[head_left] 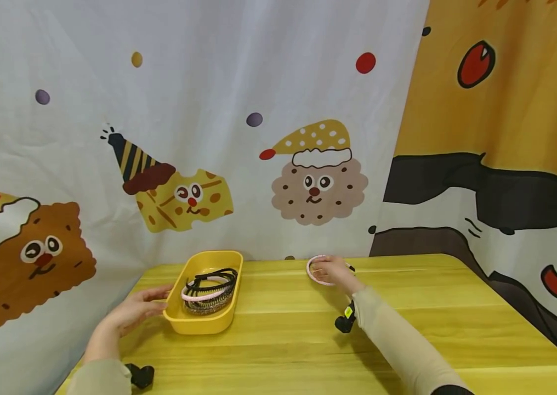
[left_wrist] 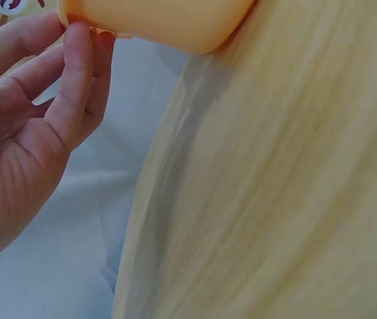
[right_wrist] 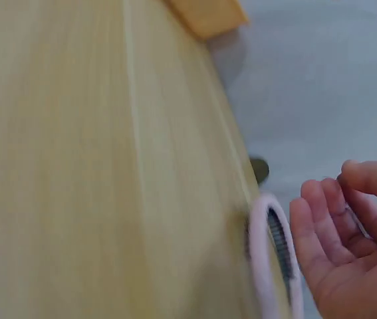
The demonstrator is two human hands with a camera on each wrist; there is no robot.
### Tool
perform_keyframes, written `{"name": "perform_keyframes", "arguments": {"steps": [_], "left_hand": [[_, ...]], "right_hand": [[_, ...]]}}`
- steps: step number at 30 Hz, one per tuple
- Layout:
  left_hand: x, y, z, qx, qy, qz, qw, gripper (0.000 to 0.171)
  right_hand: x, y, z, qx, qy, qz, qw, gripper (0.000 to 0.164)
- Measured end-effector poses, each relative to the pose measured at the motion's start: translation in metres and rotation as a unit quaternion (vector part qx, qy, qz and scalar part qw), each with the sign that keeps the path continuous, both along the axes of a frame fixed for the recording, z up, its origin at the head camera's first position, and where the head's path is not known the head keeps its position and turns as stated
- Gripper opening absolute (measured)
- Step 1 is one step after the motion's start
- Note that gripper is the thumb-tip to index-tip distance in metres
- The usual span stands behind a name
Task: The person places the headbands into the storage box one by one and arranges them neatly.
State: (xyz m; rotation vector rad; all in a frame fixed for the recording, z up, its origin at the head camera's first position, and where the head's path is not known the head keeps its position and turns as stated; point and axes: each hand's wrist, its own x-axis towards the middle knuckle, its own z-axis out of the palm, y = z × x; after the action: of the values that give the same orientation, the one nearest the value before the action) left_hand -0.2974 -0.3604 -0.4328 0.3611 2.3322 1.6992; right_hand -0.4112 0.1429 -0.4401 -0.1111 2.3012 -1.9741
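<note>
A yellow plastic tub [head_left: 204,327] on the left side of the table holds a pile of headbands: black ones [head_left: 229,272], a pink one [head_left: 203,298] and a glittery brownish one [head_left: 203,311]. My left hand [head_left: 132,310] has its extended fingers [left_wrist: 76,60] at the tub's left rim. Near the table's back edge my right hand [head_left: 334,272] is over another pink headband [head_left: 309,272]. The right wrist view shows that headband [right_wrist: 260,249] with dark teeth along its inside, right beside the loosely bent fingers [right_wrist: 302,229]; no finger shows wrapped round it there.
The yellow wood-grain table [head_left: 278,340] ends at a printed curtain [head_left: 239,66] with cartoon biscuits and cheese. A black wrist device [head_left: 141,376] sits under the left wrist, another [head_left: 345,322] by the right sleeve [head_left: 402,345].
</note>
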Motion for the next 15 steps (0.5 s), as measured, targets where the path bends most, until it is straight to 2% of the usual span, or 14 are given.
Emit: {"name": "perform_keyframes", "arguments": {"steps": [2,4,6,9,12,15], "left_hand": [[0.000,0.000,0.001,0.002,-0.003,0.002,1.0000,0.066],[0.000,0.001,0.002,0.004,-0.002,-0.004,1.0000,0.066],[0.000,0.001,0.002,0.008,-0.004,-0.007,0.9999,0.066],[0.000,0.002,0.003,0.010,-0.003,-0.013,0.9999,0.065],[0.000,0.001,0.002,0.006,-0.009,-0.008,0.9999,0.065],[0.000,0.001,0.001,0.005,-0.008,-0.007,0.9999,0.065]], "right_hand": [[-0.006,0.006,0.004,0.053,0.038,0.011,0.998,0.033],[-0.013,0.011,0.005,0.110,0.089,0.025,0.990,0.031],[-0.019,0.014,0.003,0.159,0.137,0.039,0.977,0.028],[-0.029,0.015,-0.003,0.223,0.198,0.070,0.952,0.025],[-0.034,0.014,-0.008,0.258,0.238,0.103,0.931,0.025],[-0.034,0.012,-0.008,0.271,0.253,0.126,0.920,0.027]]}}
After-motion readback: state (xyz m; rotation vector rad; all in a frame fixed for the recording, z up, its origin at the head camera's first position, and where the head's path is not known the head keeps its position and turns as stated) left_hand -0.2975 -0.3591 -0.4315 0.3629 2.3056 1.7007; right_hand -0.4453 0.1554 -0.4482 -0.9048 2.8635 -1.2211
